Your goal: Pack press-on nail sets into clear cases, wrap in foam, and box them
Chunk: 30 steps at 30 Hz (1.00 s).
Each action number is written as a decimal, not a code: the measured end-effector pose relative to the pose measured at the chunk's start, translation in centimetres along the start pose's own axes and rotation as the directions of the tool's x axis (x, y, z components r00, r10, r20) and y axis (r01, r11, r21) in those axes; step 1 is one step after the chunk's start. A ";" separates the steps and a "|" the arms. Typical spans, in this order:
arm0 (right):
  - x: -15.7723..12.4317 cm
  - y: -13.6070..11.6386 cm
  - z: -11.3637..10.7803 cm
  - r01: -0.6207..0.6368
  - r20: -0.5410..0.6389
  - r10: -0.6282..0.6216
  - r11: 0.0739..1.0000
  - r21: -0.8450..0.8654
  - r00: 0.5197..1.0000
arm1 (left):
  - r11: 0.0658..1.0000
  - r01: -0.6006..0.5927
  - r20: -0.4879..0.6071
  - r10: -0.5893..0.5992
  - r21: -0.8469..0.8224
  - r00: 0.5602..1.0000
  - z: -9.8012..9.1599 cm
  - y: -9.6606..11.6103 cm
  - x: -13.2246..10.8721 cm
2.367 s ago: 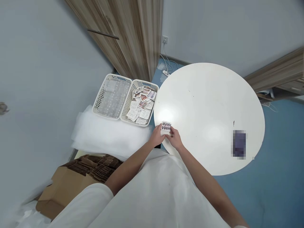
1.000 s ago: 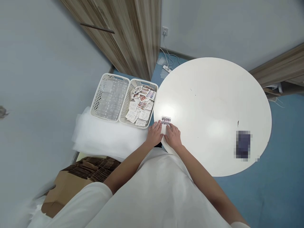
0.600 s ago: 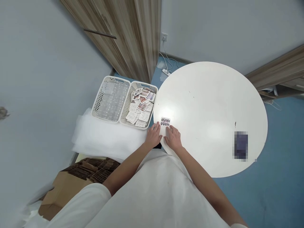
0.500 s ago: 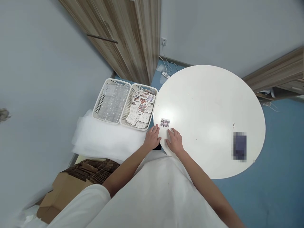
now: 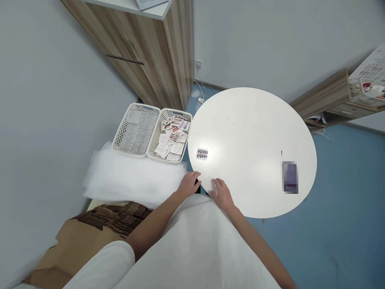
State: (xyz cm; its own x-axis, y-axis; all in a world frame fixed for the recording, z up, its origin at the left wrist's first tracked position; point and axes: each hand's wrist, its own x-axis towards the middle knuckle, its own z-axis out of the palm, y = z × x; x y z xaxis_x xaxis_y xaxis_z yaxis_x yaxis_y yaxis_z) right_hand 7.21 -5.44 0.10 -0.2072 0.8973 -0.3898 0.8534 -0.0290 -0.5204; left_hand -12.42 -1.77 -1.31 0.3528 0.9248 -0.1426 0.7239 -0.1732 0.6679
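A small card of purple press-on nails [image 5: 202, 153] lies flat on the round white table [image 5: 255, 132], near its left edge. My left hand [image 5: 189, 184] rests at the table's near rim, fingers loosely spread, holding nothing. My right hand [image 5: 221, 192] lies flat on the tabletop beside it, fingers apart and empty. Both hands sit a short way below the card, not touching it.
Two white baskets stand left of the table: one [image 5: 136, 129] holds clear trays, the other [image 5: 170, 135] holds several nail cards. White foam sheets [image 5: 132, 178] lie under them. A cardboard box [image 5: 90, 233] of brown items sits lower left. A dark blurred object [image 5: 290, 177] lies on the table's right.
Both hands let go of the nail card, left it on the table and drew back toward my body. The view tilted up and shifted.
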 end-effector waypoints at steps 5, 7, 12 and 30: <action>-0.7 0.7 -0.7 0.112 0.103 -0.116 0.993 0.041 0.988 | 0.998 0.057 -0.039 -0.059 -0.033 0.998 1.0 1.3 -1.5; -0.8 1.0 -1.4 0.158 0.147 -0.164 0.986 0.053 0.975 | 0.996 0.079 -0.052 -0.081 -0.040 0.995 1.4 1.8 -2.1; -1.3 2.2 -3.2 0.256 0.214 -0.263 0.965 0.062 0.941 | 0.986 0.159 -0.088 -0.163 -0.055 0.983 2.9 4.2 -3.8; -4.0 4.7 -4.4 0.406 0.339 -0.408 0.910 0.080 0.848 | 0.905 0.391 -0.159 -0.416 -0.170 0.895 6.7 10.5 -11.4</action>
State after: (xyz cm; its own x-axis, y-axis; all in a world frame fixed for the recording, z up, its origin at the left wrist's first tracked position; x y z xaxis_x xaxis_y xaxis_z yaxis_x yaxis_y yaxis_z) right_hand 14.21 -7.20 2.56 -0.6860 0.6230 -0.3758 0.6544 0.3027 -0.6929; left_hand -4.85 -16.41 2.47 -0.0796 0.9538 -0.2896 0.6922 0.2620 0.6725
